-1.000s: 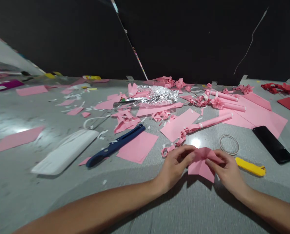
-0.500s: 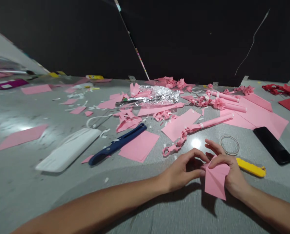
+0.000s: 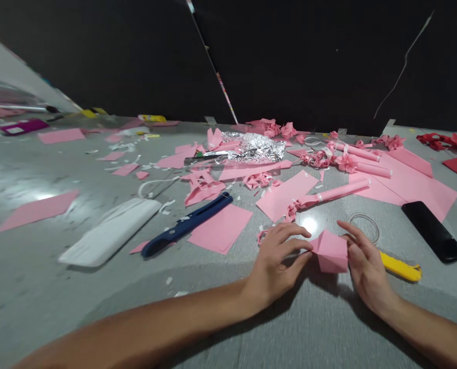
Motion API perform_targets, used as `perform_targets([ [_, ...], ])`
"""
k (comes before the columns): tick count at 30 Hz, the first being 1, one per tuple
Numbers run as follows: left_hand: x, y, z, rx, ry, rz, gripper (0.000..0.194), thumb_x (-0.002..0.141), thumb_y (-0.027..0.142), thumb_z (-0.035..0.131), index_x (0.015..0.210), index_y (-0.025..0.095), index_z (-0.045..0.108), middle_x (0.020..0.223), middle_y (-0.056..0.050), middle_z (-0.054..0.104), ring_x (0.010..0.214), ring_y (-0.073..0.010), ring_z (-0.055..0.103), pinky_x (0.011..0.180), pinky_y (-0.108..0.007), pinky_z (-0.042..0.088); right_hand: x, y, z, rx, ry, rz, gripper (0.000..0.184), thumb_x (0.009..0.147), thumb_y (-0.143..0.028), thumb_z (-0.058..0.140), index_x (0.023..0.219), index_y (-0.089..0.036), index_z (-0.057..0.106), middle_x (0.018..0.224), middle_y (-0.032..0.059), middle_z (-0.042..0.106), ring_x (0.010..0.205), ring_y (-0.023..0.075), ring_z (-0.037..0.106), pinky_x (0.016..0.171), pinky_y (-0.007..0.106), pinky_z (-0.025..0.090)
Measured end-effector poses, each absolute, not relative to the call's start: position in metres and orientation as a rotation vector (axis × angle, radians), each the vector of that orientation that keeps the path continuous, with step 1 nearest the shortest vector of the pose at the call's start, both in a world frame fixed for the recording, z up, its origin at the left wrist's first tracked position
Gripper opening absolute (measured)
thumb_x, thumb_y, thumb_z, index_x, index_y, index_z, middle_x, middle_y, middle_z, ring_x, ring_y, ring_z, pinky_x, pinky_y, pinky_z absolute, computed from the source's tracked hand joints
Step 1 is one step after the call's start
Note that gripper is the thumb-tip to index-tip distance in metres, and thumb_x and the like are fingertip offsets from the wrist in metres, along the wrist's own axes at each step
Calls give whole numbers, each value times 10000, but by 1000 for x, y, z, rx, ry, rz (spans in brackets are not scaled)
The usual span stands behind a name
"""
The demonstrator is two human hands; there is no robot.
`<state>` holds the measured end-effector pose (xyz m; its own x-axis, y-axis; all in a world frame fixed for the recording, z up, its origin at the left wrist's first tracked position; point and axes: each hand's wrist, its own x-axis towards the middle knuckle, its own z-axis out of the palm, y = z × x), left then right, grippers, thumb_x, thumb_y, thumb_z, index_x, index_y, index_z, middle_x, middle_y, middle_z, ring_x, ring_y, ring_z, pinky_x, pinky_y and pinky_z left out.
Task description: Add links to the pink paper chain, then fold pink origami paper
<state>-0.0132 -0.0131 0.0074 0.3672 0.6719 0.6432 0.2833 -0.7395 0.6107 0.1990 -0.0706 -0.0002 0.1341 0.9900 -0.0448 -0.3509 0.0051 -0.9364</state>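
Note:
A small piece of pink paper point(image 3: 331, 253) with folds in it is raised just above the grey tabletop. My left hand point(image 3: 276, 264) pinches its left corner between thumb and fingertips. Against the paper's right edge is my right hand point(image 3: 369, 271), its fingers stretched and apart; whether they touch the paper is hard to tell. Just beyond the right hand lie a thin ring of wire point(image 3: 367, 225) and a yellow cutter point(image 3: 401, 266). A pink paper chain on a rolled tube point(image 3: 339, 192) lies behind both hands.
On the left are a white glue gun point(image 3: 111, 233), a navy stapler point(image 3: 188, 225) and pink sheets point(image 3: 221, 228). A black phone point(image 3: 434, 230) lies at the right. Crumpled foil point(image 3: 257, 146) and pink scraps spread along the black back wall point(image 3: 290, 61).
My right hand has shifted back from the paper and its fingers have straightened. The paper has turned from hanging down to lying more level, still pinched by my left hand.

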Motion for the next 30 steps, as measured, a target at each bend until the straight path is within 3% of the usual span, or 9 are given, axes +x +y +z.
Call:
perform_targets([
  [5, -14, -18, 10, 2503, 731, 1278, 122, 955, 121, 700, 977, 237, 730, 1121, -55, 807, 1093, -250, 697, 974, -422, 442, 199, -71, 2, -1081, -837, 1281, 583, 852, -352, 893, 1392, -308, 676, 764, -49, 674, 690, 134, 608, 688, 263, 498],
  [9, -20, -25, 9, 2685, 573, 1300, 208, 928, 110, 680, 1061, 262, 732, 1195, -42, 825, 1172, -259, 716, 1105, -452, 373, 200, -64, 2, -1095, -846, 1317, 547, 825, -379, 904, 1324, -255, 716, 858, 14, 767, 740, 164, 658, 696, 294, 509],
  [14, -22, -28, 10, 2750, 444, 1241, 302, 885, 80, 692, 1081, 306, 733, 1092, 42, 855, 1119, -236, 765, 1193, -426, 265, 200, -62, 3, -1186, -955, 1246, 384, 805, -403, 896, 1144, -258, 790, 973, 72, 825, 849, 234, 736, 786, 381, 567],
  [17, -18, -25, 13, 2629, 575, 1227, 259, 885, 69, 683, 1031, 275, 742, 1017, 30, 859, 1055, -237, 773, 1154, -441, 305, 202, -69, 9, -1255, -1100, 875, 134, 934, -376, 764, 1022, -283, 805, 1148, 96, 810, 1030, 285, 734, 922, 475, 565],
  [21, -12, -21, 16, 2516, 724, 1205, 180, 913, 102, 684, 967, 261, 751, 969, 8, 853, 982, -232, 763, 1046, -439, 382, 203, -81, 17, -1151, -1562, 365, 124, 936, -256, 748, 1023, -330, 796, 1173, 76, 802, 1140, 346, 696, 1045, 600, 498],
  [25, -11, -22, 16, 2514, 694, 1236, 143, 912, 110, 699, 962, 241, 729, 973, -2, 853, 968, -230, 762, 1019, -437, 398, 199, -83, 14, -1086, -1857, 325, 326, 887, -205, 829, 1170, -355, 764, 1198, 55, 813, 1168, 343, 712, 1092, 602, 479],
  [30, -11, -24, 15, 2466, 682, 1190, 153, 932, 123, 662, 966, 252, 737, 936, -16, 851, 928, -232, 767, 974, -434, 447, 196, -80, 11, -1041, -1841, 427, 262, 965, -141, 710, 1143, -322, 775, 1102, 55, 829, 1041, 283, 759, 1025, 545, 545],
])
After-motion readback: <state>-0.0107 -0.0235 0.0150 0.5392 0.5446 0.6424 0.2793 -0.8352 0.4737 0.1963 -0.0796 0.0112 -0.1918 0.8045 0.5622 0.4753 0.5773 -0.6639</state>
